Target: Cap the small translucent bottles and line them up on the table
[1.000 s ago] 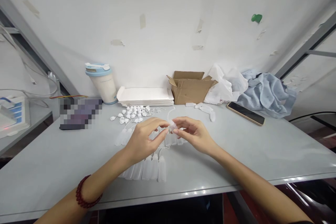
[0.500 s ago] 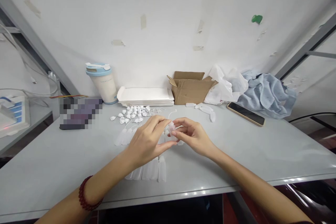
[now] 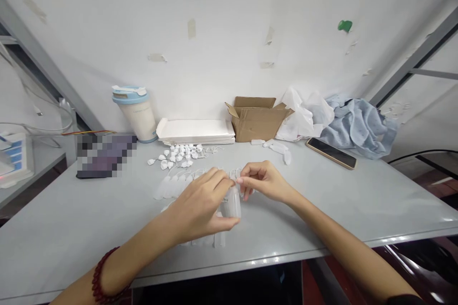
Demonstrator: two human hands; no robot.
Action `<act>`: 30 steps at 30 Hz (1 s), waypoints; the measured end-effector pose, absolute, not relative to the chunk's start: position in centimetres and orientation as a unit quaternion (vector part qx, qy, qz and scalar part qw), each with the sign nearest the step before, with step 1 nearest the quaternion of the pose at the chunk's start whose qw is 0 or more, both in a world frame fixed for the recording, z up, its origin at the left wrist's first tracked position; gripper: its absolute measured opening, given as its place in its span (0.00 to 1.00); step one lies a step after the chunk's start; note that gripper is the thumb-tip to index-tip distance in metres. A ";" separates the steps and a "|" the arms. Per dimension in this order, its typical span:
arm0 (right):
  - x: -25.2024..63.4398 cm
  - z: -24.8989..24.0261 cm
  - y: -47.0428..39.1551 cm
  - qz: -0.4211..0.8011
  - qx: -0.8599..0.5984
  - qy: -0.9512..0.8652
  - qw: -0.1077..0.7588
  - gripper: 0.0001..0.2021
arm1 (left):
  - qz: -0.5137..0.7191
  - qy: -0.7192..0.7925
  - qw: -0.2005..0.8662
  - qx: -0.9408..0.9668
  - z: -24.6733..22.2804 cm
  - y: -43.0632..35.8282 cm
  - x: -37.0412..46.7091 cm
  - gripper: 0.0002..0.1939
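My left hand [image 3: 205, 202] holds a small translucent plastic tube [image 3: 234, 202] upright between its thumb at the bottom and its forefinger at the top. At the tube's upper end, my right hand [image 3: 263, 181] has thumb and forefinger pinched together; whatever lies between those fingertips is too small to make out. Behind my left hand, a row of similar translucent tubes [image 3: 170, 187] with thin loops lies on the table. More tubes [image 3: 220, 238] lie below that hand, partly hidden by it. Small white caps [image 3: 184, 154] with thin cords are heaped farther back.
Along the wall stand a cup with a blue lid [image 3: 136, 114], white flat packs [image 3: 196, 131], an open cardboard box [image 3: 257, 124], a white plastic bag [image 3: 304, 116] and blue cloth [image 3: 361, 126]. A phone [image 3: 331, 153] lies right; a few loose pieces [image 3: 281, 148] lie before the box.
The tube now hangs lower and more upright in my left hand. My right fingers have moved from the tube's side to its top end. The view has shifted slightly.
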State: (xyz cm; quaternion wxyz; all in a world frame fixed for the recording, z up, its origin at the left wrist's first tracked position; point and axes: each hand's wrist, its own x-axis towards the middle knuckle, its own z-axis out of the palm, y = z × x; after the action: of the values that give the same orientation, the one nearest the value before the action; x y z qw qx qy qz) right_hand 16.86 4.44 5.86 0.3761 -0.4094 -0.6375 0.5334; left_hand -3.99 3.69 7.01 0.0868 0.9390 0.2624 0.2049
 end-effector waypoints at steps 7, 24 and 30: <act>17.8 6.6 5.2 0.423 -0.459 -0.627 0.467 0.17 | 0.068 0.243 0.208 0.945 8.0 2.7 -4.1 0.20; 17.4 6.0 5.1 0.411 -0.457 -0.646 0.452 0.13 | 0.043 0.258 0.038 0.964 6.2 2.8 -3.7 0.22; 17.3 5.8 5.0 0.407 -0.460 -0.649 0.448 0.13 | 0.031 0.259 0.028 0.965 6.2 2.7 -3.6 0.21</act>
State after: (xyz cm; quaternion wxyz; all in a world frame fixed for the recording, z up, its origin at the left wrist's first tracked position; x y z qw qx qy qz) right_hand 17.27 5.03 5.81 0.4485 -0.4603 -0.6489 0.4074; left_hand -3.56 2.66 6.19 0.0278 0.9650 0.2587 0.0312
